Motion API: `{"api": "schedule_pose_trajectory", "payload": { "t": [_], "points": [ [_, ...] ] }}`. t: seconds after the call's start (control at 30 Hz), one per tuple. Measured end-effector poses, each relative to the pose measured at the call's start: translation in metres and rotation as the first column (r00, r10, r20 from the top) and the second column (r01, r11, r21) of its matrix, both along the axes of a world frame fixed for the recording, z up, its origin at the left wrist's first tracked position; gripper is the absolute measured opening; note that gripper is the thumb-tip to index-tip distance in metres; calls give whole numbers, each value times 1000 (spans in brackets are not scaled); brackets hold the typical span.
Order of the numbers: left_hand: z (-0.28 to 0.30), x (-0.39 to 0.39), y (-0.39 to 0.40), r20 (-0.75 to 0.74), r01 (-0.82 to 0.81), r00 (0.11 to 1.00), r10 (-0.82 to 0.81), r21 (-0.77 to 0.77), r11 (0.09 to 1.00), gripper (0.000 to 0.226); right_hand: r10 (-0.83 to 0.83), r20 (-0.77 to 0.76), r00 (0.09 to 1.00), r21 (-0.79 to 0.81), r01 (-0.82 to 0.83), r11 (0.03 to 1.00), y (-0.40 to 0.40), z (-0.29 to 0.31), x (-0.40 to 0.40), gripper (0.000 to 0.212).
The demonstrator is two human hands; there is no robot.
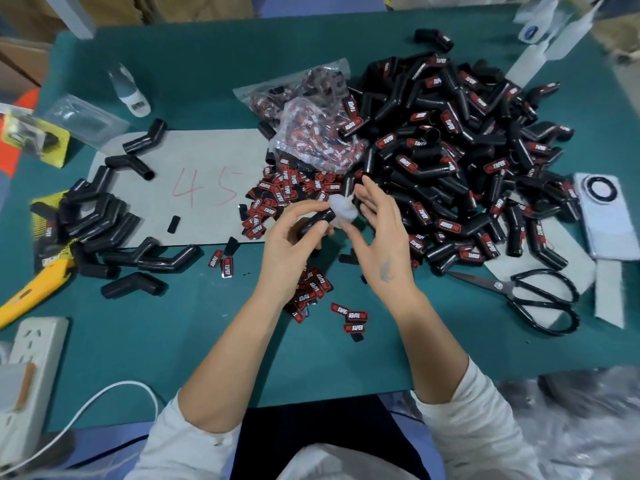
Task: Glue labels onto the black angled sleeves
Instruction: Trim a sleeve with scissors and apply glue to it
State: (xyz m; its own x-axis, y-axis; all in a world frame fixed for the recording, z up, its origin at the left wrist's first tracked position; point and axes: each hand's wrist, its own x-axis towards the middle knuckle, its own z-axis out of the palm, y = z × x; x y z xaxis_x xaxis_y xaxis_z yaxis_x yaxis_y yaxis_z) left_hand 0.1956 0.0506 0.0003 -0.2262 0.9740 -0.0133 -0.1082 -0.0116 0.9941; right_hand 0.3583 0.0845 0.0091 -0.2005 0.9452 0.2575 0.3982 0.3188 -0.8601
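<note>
Over the green table (194,327), seen from the head camera, the left hand (294,251) grips a black angled sleeve (317,221) with thumb and curled fingers, holding it just above the tabletop near the middle. Right beside it, the right hand (377,237) holds a small whitish glue bottle (343,211) against its thumb, the other fingers spread loosely; the bottle's exact shape is blurred, and it touches or nearly touches the sleeve's end. Loose red-and-black labels (277,195) lie scattered just beyond the hands on a grey sheet (204,157) marked "45" in red, with more labels near the left wrist and a clear bag of labels (308,116) behind them. To the right rises a big heap of labelled sleeves (460,157); to the left lies a smaller group of unlabelled sleeves (100,216). Black scissors (533,296) rest at the right, near a white phone (606,216). A yellow utility knife (31,289) and a white power strip (31,372) sit at the left edge.
</note>
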Motion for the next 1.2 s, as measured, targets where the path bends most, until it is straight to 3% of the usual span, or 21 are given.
{"api": "schedule_pose_trajectory", "payload": {
  "t": [0.07,0.13,0.23,0.3,0.4,0.53,0.7,0.8,0.97,1.1,1.2],
  "points": [
    [-1,1,0,8,6,1000,-6,19,1000,20,-62,54,997,98,56,994,-11,6,28,53],
    [-2,2,-1,14,23,1000,-23,24,999,18,-151,219,964,242,97,965,-25,7,72,37],
    [-2,7,-3,-6,69,998,-69,35,997,15,-333,449,829,271,229,935,-50,5,148,30],
    [1,15,-5,-23,145,989,-145,33,989,16,-415,588,694,215,360,908,-67,3,193,36],
    [3,34,-11,-55,302,952,-301,3,953,23,-367,774,516,163,398,903,-86,-2,238,59],
    [8,59,-12,-42,499,866,-499,-17,866,35,-204,882,424,83,288,954,-84,0,257,93],
    [7,57,-8,22,586,810,-586,-21,810,38,-98,942,322,36,194,980,-73,17,259,104],
    [12,43,-1,66,553,831,-552,-5,833,37,-36,950,310,-26,194,981,-74,28,261,107],
    [24,14,7,158,448,873,-461,111,887,37,-91,947,308,7,263,965,-87,20,276,109],
    [28,-4,7,150,351,917,-369,131,927,35,-218,827,518,-37,438,898,-78,14,277,87],
    [30,-16,4,151,271,945,-289,125,954,34,-186,735,652,-142,416,898,-64,22,246,72]
  ]
}}
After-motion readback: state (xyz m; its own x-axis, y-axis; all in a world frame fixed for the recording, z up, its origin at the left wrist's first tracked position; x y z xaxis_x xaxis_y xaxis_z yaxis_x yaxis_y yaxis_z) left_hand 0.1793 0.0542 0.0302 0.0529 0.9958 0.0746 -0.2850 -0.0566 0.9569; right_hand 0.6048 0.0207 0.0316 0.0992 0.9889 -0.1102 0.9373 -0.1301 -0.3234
